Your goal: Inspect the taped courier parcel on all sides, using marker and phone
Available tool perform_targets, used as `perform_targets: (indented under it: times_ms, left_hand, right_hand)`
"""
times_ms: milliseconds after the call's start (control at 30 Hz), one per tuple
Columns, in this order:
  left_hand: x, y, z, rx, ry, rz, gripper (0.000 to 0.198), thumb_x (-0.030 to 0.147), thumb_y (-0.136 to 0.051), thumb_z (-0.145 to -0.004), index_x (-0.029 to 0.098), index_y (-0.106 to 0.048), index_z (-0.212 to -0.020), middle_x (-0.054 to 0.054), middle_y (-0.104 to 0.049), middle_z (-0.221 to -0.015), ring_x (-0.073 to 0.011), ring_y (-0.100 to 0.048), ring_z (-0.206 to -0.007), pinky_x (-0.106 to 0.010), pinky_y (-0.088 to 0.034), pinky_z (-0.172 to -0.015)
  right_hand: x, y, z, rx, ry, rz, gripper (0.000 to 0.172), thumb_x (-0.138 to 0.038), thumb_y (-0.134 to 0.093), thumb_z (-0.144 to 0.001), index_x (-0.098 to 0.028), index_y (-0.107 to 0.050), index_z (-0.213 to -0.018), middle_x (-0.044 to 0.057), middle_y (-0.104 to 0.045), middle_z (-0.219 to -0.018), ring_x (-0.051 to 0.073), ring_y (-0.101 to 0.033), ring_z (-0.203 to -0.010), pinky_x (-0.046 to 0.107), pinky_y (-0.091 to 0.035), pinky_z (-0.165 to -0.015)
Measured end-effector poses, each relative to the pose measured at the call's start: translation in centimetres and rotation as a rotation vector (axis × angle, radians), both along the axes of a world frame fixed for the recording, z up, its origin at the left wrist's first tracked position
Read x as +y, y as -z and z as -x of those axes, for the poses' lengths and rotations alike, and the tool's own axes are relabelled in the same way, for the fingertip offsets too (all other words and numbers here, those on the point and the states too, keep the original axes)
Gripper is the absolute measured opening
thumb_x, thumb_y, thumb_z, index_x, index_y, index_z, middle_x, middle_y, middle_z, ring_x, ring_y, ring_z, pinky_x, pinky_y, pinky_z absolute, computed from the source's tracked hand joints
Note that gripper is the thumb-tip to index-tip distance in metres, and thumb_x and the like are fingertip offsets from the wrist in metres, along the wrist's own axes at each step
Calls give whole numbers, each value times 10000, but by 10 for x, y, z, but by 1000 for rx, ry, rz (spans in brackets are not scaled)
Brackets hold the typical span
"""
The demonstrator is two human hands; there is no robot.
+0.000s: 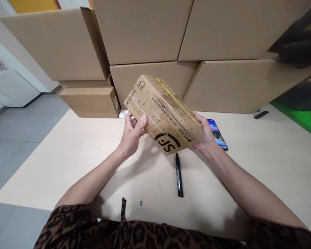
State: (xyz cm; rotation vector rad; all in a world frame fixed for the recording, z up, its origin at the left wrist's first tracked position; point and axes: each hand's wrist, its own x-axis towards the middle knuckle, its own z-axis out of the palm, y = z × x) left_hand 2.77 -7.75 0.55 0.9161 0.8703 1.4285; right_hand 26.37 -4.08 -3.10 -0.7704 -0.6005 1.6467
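Note:
Both hands hold a small taped cardboard parcel (163,112) with black SF Express print, tilted in the air above a beige table (67,155). My left hand (132,133) grips its near left end, thumb and fingers wrapped over the edge. Gripping the right end is my right hand (205,133). A yellow strip runs along the parcel's upper edge. A black marker pen (179,175) lies on the table just below the parcel. A phone (217,135) with a lit screen lies behind my right hand, partly hidden by it.
Large cardboard boxes (145,31) are stacked along the table's back, with a smaller flat box (92,101) at the left. A small dark object (261,114) lies at the far right. Grey floor lies to the left; green and black material sits at the right edge.

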Motion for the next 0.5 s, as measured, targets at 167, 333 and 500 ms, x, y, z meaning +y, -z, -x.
perform_targets:
  times_ms: [167,333,500]
  left_hand:
    - [-7,-3,0,156,-3,-112,705,601,-889,-776,278,-463,-1235,-83,-670,-1297,-249,-709,-1135,-471,-624,-995]
    - [5,-5,17,196,-22,-218,935,508,-974,-684,334,-447,-1436,-106,-521,-1584,-334,-545,-1459,-490,-493,-1205]
    - [15,-9,35,188,114,-233,761,600,-889,-769,314,-624,-1423,-80,-577,-1591,-378,-416,-1589,-510,-363,-1316]
  right_hand:
    - [5,8,-8,9,22,53,194,-418,-766,-754,-268,-714,-866,-44,-797,-723,190,-742,-612,325,-672,-669]
    - [5,14,-11,-43,-8,37,238,-454,-771,-782,-289,-737,-950,-50,-812,-753,196,-739,-606,327,-641,-602]
    - [2,18,-13,-133,-123,55,317,-622,-758,-811,-306,-731,-806,-16,-794,-692,296,-785,-698,478,-674,-761]
